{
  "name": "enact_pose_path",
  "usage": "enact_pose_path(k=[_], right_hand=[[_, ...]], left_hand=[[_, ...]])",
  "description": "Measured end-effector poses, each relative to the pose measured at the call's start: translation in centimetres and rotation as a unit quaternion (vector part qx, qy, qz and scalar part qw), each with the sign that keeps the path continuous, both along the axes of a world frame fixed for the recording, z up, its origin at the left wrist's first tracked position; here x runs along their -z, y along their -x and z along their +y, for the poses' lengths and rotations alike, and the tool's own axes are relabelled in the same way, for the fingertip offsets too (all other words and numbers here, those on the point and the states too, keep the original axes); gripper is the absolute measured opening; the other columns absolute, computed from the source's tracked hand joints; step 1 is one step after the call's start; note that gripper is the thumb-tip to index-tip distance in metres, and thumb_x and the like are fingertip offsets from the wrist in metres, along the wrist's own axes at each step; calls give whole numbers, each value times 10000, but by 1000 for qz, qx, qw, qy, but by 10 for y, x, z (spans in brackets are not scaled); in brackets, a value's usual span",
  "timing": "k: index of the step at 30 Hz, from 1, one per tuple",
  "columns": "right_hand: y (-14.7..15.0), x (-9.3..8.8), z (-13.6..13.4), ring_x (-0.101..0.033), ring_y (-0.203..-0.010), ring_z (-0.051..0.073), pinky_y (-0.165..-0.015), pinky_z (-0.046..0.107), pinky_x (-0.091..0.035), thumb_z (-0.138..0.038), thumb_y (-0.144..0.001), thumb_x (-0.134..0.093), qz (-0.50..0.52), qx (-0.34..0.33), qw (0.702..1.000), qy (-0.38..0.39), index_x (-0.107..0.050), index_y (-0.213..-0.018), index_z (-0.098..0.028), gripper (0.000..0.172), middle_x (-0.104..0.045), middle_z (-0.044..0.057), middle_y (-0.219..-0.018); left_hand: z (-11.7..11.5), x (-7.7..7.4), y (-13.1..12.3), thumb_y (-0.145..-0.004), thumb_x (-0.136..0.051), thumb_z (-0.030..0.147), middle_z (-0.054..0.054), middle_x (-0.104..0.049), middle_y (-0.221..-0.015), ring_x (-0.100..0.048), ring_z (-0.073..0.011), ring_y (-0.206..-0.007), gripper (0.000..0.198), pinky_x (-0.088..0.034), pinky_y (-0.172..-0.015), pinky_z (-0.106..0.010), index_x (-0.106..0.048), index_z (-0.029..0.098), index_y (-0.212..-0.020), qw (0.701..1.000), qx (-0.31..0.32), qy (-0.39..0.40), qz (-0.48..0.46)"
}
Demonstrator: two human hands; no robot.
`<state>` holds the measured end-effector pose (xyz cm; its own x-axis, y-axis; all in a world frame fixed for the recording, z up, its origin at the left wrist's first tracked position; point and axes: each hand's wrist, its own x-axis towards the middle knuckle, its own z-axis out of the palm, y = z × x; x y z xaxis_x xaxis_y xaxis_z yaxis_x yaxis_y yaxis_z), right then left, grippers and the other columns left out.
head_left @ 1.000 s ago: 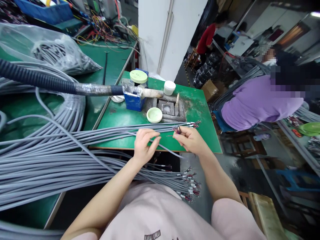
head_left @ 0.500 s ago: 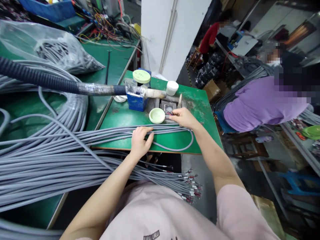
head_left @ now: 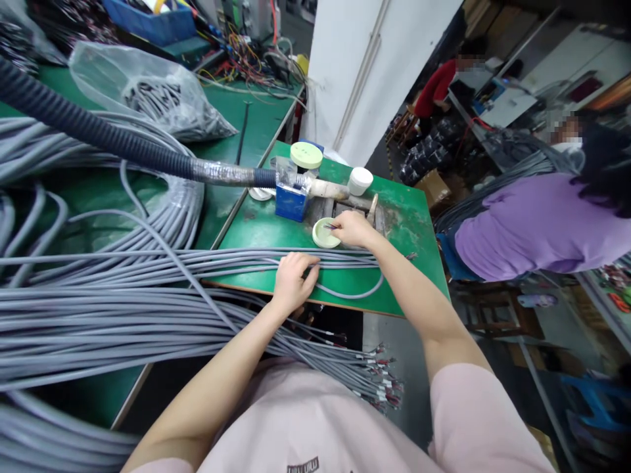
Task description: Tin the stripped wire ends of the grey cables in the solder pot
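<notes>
My right hand (head_left: pixel 355 228) is closed in a pinch on the end of a grey cable. Its thin stripped wires (head_left: pixel 331 226) point left over a shallow pale green dish (head_left: pixel 323 238). Below that hand the same cable appears to bend round in a loop (head_left: pixel 362 295). My left hand (head_left: pixel 294 279) lies across a bundle of grey cables (head_left: pixel 246 259), fingers curled over them and thumb apart. Just behind my right hand is a small dark metal block, partly hidden, with a wooden-handled tool (head_left: pixel 373 207) beside it.
A black hose (head_left: pixel 148 157) with a pale nozzle (head_left: pixel 328 189) crosses above a blue box (head_left: pixel 290 202). A white tub (head_left: pixel 361 180) and a green-lidded tub (head_left: pixel 306 156) stand behind. More cables (head_left: pixel 123 328) hang past the table edge. A co-worker in purple (head_left: pixel 537 223) sits at right.
My right hand has brought the wire ends leftward from beside the dish to over it. The left hand stays on the cables. The view has shifted somewhat.
</notes>
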<state>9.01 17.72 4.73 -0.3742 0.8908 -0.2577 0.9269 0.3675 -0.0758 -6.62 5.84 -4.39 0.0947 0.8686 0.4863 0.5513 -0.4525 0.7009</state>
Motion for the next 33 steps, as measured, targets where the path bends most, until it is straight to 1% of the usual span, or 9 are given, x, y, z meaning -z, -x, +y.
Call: enact_pose_path(k=[3,9,12,16,19,22,24,28,33], right_hand=[[6,2,1,-614,-790,200,-588,263,-306,-245,-785,-539,-18,-4,1000,7,-735,-879,-145,239,-714,115,-891],[13,9,3,-625,-834,240,-614,277,-338,-224,-772,-534,-37,-6,999,11,-735,-899,-140,252,-713,149,-942],[11,5,2,-623,-831,229,-618,273,-335,-221,-771,-528,-38,-6,999,7,-730,-896,-143,250,-710,139,-936],[-9,-7,5,-604,-792,191,-610,255,-323,-258,-789,-519,-17,6,999,-30,-719,-842,-139,238,-703,96,-866],[-32,-10,16,-589,-739,177,-584,255,-309,-282,-786,-524,-16,62,996,-69,-717,-815,-125,251,-693,82,-805],[-51,-2,29,-600,-773,188,-601,254,-333,-273,-774,-534,-47,123,989,-68,-723,-850,-128,250,-699,91,-840],[-58,8,36,-610,-813,198,-629,250,-363,-272,-772,-539,-61,146,986,-58,-726,-871,-137,251,-703,99,-876],[-63,24,44,-626,-864,218,-681,254,-409,-256,-771,-542,-73,164,983,-45,-728,-902,-141,254,-702,113,-925],[-65,32,50,-631,-926,238,-727,264,-436,-243,-773,-544,-79,168,982,-33,-726,-905,-139,248,-700,120,-954]], left_hand=[[0,0,0,-877,-526,239,-46,-682,-883,-586,-191,-870,123,-409,-774,-342,-635,189,-905,1000,2,-2,-2],[0,-1,0,-879,-524,231,-42,-685,-871,-587,-188,-864,119,-402,-771,-339,-636,190,-894,1000,6,-3,-2],[1,0,1,-879,-525,232,-42,-684,-862,-587,-184,-856,121,-403,-766,-337,-638,189,-893,1000,5,-3,-6],[1,1,1,-880,-527,233,-36,-684,-865,-587,-179,-861,119,-403,-767,-329,-638,191,-893,1000,7,-4,-6],[1,2,1,-882,-529,230,-36,-683,-869,-587,-176,-860,116,-401,-767,-324,-637,191,-895,1000,10,-9,-3],[1,1,1,-881,-533,229,-36,-683,-874,-587,-177,-859,109,-401,-766,-325,-635,192,-894,1000,8,-6,0],[1,1,1,-882,-534,231,-36,-682,-876,-587,-177,-861,109,-403,-769,-325,-635,193,-896,1000,6,-2,1],[1,0,1,-884,-530,236,-38,-683,-870,-587,-174,-856,117,-403,-769,-325,-638,191,-891,1000,7,1,0],[2,0,1,-882,-530,238,-39,-685,-864,-587,-172,-850,123,-402,-765,-324,-643,189,-882,1000,8,11,-1]])
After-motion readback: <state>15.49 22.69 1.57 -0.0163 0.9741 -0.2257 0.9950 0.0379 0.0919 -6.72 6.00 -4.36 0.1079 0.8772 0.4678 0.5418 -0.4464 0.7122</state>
